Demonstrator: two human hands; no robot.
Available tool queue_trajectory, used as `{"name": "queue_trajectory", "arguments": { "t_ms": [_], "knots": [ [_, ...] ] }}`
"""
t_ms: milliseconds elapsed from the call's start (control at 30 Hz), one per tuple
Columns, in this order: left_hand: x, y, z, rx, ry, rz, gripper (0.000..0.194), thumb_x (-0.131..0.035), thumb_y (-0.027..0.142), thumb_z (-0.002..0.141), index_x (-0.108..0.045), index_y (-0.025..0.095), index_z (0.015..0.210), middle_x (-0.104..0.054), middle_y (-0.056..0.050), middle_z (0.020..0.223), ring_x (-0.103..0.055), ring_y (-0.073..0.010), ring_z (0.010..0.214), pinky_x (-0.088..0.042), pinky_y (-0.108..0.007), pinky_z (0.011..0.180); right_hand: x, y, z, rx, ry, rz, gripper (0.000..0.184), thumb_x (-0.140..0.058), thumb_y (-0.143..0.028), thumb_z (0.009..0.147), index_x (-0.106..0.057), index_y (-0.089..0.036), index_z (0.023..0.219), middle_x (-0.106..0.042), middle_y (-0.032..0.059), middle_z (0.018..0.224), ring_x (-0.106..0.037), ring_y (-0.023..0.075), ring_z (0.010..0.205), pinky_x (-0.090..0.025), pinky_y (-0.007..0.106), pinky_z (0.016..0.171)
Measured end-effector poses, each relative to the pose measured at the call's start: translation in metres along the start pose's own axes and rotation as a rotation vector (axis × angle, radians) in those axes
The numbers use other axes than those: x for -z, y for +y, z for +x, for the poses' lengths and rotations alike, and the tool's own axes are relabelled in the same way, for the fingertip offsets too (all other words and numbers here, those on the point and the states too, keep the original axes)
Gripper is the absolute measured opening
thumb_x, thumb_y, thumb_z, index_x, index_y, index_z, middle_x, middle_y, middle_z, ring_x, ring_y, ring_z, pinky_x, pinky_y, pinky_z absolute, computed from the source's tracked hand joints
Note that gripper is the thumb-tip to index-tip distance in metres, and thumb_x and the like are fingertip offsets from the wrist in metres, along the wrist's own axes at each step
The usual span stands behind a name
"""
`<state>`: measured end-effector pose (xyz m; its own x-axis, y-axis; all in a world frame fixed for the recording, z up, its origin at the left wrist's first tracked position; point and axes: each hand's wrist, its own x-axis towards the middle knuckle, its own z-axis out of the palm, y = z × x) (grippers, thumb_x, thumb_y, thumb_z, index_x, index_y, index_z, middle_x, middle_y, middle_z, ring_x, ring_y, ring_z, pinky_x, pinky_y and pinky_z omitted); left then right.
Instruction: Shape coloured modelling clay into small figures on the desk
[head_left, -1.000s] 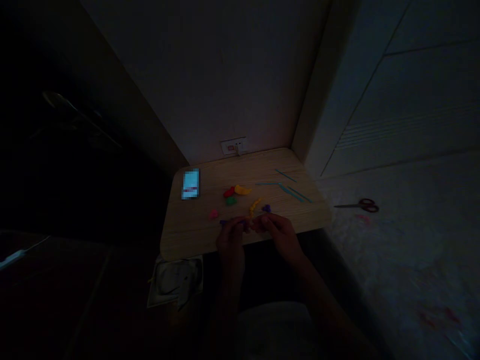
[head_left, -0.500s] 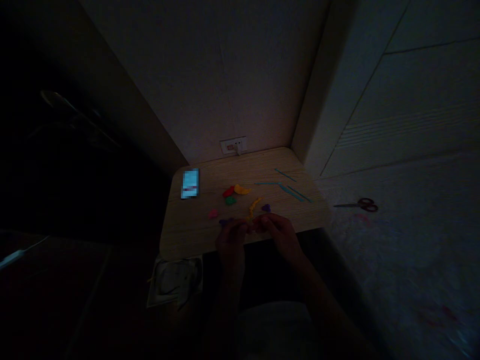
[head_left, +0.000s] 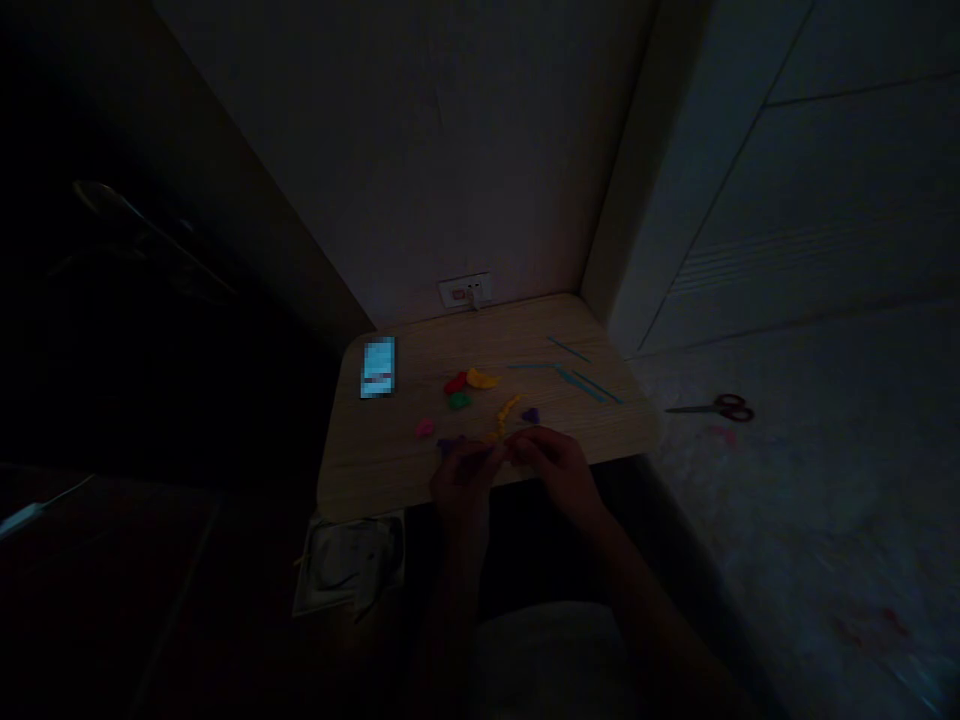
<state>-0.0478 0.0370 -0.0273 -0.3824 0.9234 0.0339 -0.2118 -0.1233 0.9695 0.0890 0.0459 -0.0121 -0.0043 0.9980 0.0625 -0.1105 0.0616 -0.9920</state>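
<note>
Both hands meet at the near edge of a small wooden table (head_left: 405,470), fingertips pinched close together. My left hand (head_left: 463,475) is closed, and so is my right hand (head_left: 551,462); what sits between their fingers is too dark and small to make out. Just beyond them lies a curved, beaded yellow strip of modelling clay (head_left: 508,410). A purple clay piece (head_left: 450,443) is by the left fingers, and another purple lump (head_left: 531,415) lies beyond the right hand. Further off are red clay (head_left: 455,383), yellow-orange clay (head_left: 481,379), green clay (head_left: 459,400) and pink clay (head_left: 425,428).
A lit phone (head_left: 378,367) lies at the table's left. Several thin blue-green tools (head_left: 581,384) lie on the right side. Scissors (head_left: 720,408) rest on the floor to the right. A wall socket (head_left: 465,291) is behind the table. A tray-like item (head_left: 349,565) sits low at left.
The fingertips of both hands have drawn slightly closer together. The clay pieces and tools on the table stay in place; the view has shifted very slightly.
</note>
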Motion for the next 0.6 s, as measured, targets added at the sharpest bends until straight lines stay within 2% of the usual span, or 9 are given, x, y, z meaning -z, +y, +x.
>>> {"name": "queue_trajectory", "arguments": {
  "t_ms": [100,200,267,333,400,467,600],
  "knots": [
    [-0.0009,0.0,-0.0009,0.046,0.003,-0.047,0.032,-0.085,0.046,0.076,-0.074,0.016,0.077,-0.064,0.003,0.058,-0.057,-0.0092,0.052,-0.048,-0.021,0.054,0.0005,0.0039,-0.0008,-0.01,-0.002,-0.036,0.032,-0.071,-0.051,0.09,-0.078,-0.02,0.084,-0.077,0.0053,0.077,-0.07,0.0216,0.073,-0.055,0.033,0.073],
    [-0.0008,-0.0017,-0.0004,0.073,-0.007,-0.09,0.038,-0.086,0.05,0.073,-0.071,0.016,0.074,-0.06,0.004,0.054,-0.053,-0.0074,0.049,-0.045,-0.019,0.051,0.0013,0.0053,-0.0023,-0.001,-0.007,-0.07,0.024,-0.073,-0.044,0.09,-0.078,-0.021,0.089,-0.079,0.0057,0.082,-0.071,0.0221,0.075,-0.055,0.034,0.074],
    [-0.0006,-0.0033,0.0006,0.099,-0.001,-0.119,0.04,-0.093,0.047,0.065,-0.07,0.016,0.076,-0.066,0.003,0.061,-0.06,-0.0088,0.055,-0.049,-0.02,0.057,0.0013,0.0044,-0.0035,0.076,-0.05,-0.14,0.018,-0.077,-0.037,0.087,-0.078,-0.022,0.096,-0.079,0.0061,0.091,-0.071,0.0224,0.079,-0.056,0.035,0.077],
    [-0.0006,-0.0041,0.0014,0.149,-0.014,-0.175,0.043,-0.096,0.044,0.061,-0.071,0.017,0.083,-0.074,0.0,0.074,-0.068,-0.012,0.066,-0.054,-0.022,0.064,0.0005,0.003,-0.0044,0.21,-0.099,-0.251,0.022,-0.08,-0.03,0.085,-0.077,-0.024,0.106,-0.078,0.0067,0.101,-0.071,0.0239,0.089,-0.056,0.037,0.084],
    [-0.001,-0.0031,0.0012,0.224,-0.074,-0.25,0.046,-0.095,0.043,0.063,-0.071,0.019,0.093,-0.077,-0.002,0.085,-0.073,-0.0149,0.073,-0.056,-0.023,0.065,-0.0007,0.0024,-0.0048,0.328,-0.109,-0.34,0.03,-0.081,-0.025,0.084,-0.075,-0.026,0.113,-0.075,0.0076,0.108,-0.068,0.0258,0.1,-0.056,0.04,0.09],
    [-0.0014,-0.0008,0.0003,0.28,-0.158,-0.314,0.047,-0.093,0.043,0.069,-0.07,0.02,0.103,-0.079,-0.004,0.09,-0.075,-0.017,0.076,-0.057,-0.024,0.065,-0.0013,0.0031,-0.0045,0.389,-0.065,-0.372,0.031,-0.08,-0.022,0.086,-0.074,-0.026,0.116,-0.073,0.0086,0.11,-0.067,0.0268,0.105,-0.056,0.042,0.092],
    [-0.0014,0.0021,-0.001,0.284,-0.27,-0.38,0.046,-0.091,0.039,0.074,-0.068,0.022,0.11,-0.081,-0.006,0.095,-0.078,-0.0204,0.088,-0.06,-0.028,0.077,0.0004,0.0052,-0.0032,0.435,0.0,-0.368,0.028,-0.076,-0.02,0.09,-0.074,-0.027,0.116,-0.071,0.0079,0.108,-0.067,0.0254,0.102,-0.057,0.043,0.092]
  ]
}}
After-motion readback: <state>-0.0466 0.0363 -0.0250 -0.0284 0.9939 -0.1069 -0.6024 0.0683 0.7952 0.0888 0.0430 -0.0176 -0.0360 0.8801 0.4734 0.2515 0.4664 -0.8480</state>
